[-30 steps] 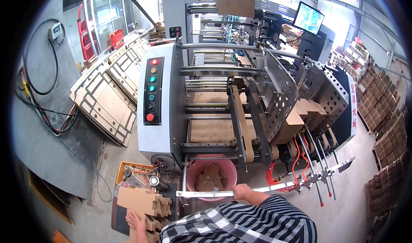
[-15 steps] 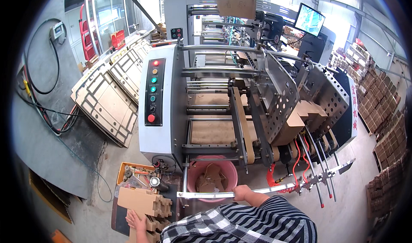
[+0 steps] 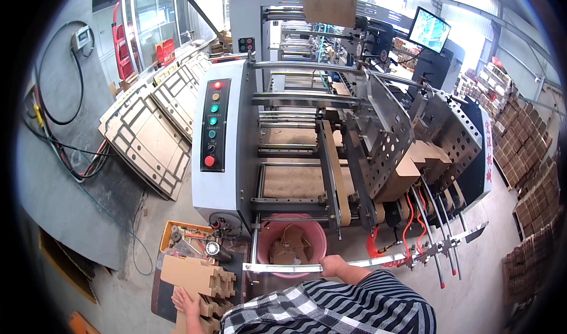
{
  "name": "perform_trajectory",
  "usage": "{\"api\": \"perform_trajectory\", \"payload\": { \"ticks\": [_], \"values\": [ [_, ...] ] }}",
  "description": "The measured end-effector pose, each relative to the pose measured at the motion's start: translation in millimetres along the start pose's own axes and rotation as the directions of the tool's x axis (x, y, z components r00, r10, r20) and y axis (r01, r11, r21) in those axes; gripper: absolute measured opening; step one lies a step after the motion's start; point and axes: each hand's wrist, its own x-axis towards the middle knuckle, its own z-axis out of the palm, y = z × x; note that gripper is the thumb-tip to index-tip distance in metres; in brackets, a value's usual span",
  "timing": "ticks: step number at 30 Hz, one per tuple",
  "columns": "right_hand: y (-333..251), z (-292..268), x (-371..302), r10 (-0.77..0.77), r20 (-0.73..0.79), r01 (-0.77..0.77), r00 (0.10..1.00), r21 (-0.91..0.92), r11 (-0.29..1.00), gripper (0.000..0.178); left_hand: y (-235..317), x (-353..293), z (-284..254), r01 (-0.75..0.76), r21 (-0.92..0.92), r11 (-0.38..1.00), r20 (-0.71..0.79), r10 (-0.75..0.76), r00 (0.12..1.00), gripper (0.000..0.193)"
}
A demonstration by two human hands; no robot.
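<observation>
At the lower left, my left hand (image 3: 186,301) rests with its fingers stretched on a stack of brown cardboard pieces (image 3: 188,274) with notched edges. The stack sits on a dark table (image 3: 165,295). My right hand (image 3: 333,266) is closed round the long silvery metal bar (image 3: 283,268) that crosses the front of a large machine (image 3: 215,186). Behind that bar stands a pink bin (image 3: 323,245) with scraps of cardboard in it. Folded cardboard (image 3: 425,154) sits between perforated metal plates on the machine's right side.
An orange tray (image 3: 171,231) of tools and a dark cylinder (image 3: 217,252) are beside the stack. Cutting boards (image 3: 144,130) lean at the left. Rods (image 3: 433,239) and red air hoses (image 3: 409,222) stick out at the right. Bundled cardboard (image 3: 511,136) is piled farther right.
The view has shifted very slightly. Both hands stay where they were, the left on the cardboard stack and the right on the metal bar.
</observation>
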Motion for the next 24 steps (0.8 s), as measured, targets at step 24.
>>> {"api": "perform_trajectory", "payload": {
  "ticks": [24],
  "values": [
    [-5.7, -8.9, -6.0, -0.009, -0.032, 0.009, 0.999, 0.014, 1.000, 0.037, 4.4, -8.1, -4.3, -0.012, -0.066, 0.998, -0.014, 0.012, 1.000, 0.101]
  ]
}}
